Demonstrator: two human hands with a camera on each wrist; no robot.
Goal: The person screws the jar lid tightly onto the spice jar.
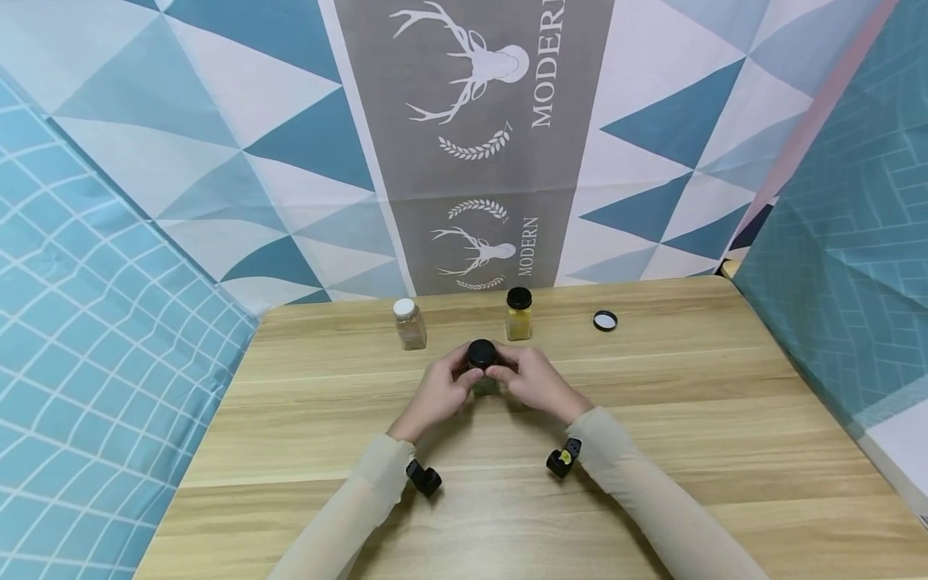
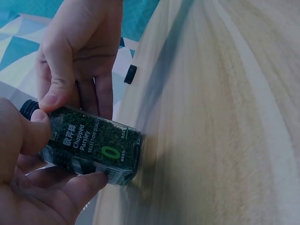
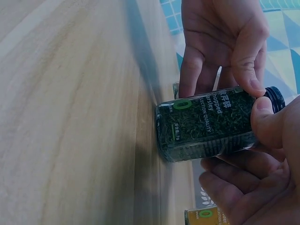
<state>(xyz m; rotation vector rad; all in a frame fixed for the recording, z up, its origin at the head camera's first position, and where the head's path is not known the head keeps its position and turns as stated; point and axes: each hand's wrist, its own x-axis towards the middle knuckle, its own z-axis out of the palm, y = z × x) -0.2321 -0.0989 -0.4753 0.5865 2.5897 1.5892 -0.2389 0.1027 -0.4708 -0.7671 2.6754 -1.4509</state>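
Observation:
Both hands hold a clear square jar of chopped parsley (image 2: 96,143) upright at the middle of the table. Its black cap (image 1: 482,353) is on top. The left hand (image 1: 444,388) grips the jar from the left, thumb near the cap's lower edge. From the other side the right hand (image 1: 535,383) holds it, its thumb meeting the left thumb just under the cap. In the right wrist view the jar's base (image 3: 161,133) is at the tabletop; whether it touches, I cannot tell.
Behind the hands stand a white-topped jar (image 1: 411,329) on the left and a yellow-filled jar (image 1: 519,322) with a black cap. A loose black lid (image 1: 605,321), white inside, lies to the right. Patterned cloth (image 1: 290,161) hangs behind the wooden table (image 1: 689,451).

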